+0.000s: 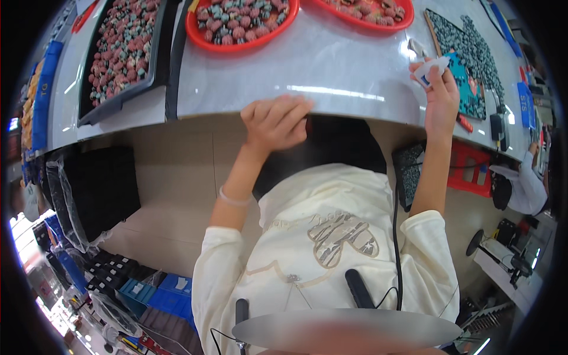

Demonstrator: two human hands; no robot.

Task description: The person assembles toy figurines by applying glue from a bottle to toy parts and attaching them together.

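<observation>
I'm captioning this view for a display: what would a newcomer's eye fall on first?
Most likely the two red trays at the top. Left of them, a black tray is heaped with pink and grey-green pieces; to the right, the right hand holds what looks like a white bottle.

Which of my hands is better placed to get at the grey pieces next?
Probably your right hand: it's beside the grey pieces, though it's holding a white item. Your left hand is curled at the near edge of the table, much farther away.
</observation>
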